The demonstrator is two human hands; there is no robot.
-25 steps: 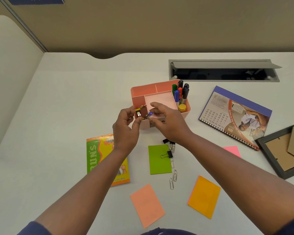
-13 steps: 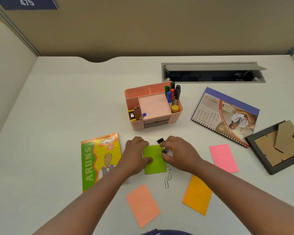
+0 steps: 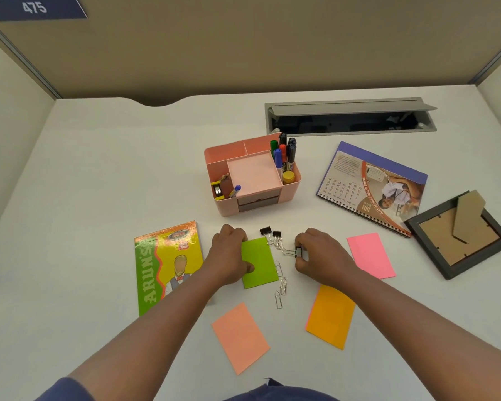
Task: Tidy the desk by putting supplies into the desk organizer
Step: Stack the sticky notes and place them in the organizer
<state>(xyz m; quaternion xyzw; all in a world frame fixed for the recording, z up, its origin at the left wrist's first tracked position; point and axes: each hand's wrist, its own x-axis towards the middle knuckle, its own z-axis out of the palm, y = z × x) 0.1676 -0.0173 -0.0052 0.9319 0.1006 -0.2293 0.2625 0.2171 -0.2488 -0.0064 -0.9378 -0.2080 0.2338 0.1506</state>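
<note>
White desk [image 3: 99, 183] inside a cubicle, tan partition walls at the back and both sides, with a blue sign [image 3: 34, 7] reading 475 up in the left corner. There's an open cable hatch [image 3: 350, 118] set into the desk at the back right. The pink desk organizer [image 3: 252, 175] sits mid-desk with markers [image 3: 284, 153] standing in its right compartment and a few small bits in the front-left one. Left hand [image 3: 229, 256] is flat-ish, thumb pressing down on a green sticky pad [image 3: 259, 263]. Right hand [image 3: 318, 256] has its fingertips pinched on a black binder clip [image 3: 297, 252], just right of the pad. Two more binder clips [image 3: 269, 233] sit just behind, and loose paper clips [image 3: 281, 287] trail along the pad's right edge. Around that: a green-and-yellow booklet [image 3: 165, 267] to the left, a salmon pad [image 3: 240, 337] and an orange pad [image 3: 330, 316] near the front edge, a pink pad [image 3: 370, 256] to the right, then a spiral calendar [image 3: 370, 186] and a face-down picture frame [image 3: 460, 235] far right. The whole left half of the desk is bare, and there's a clear strip between the hands and the organizer.
</note>
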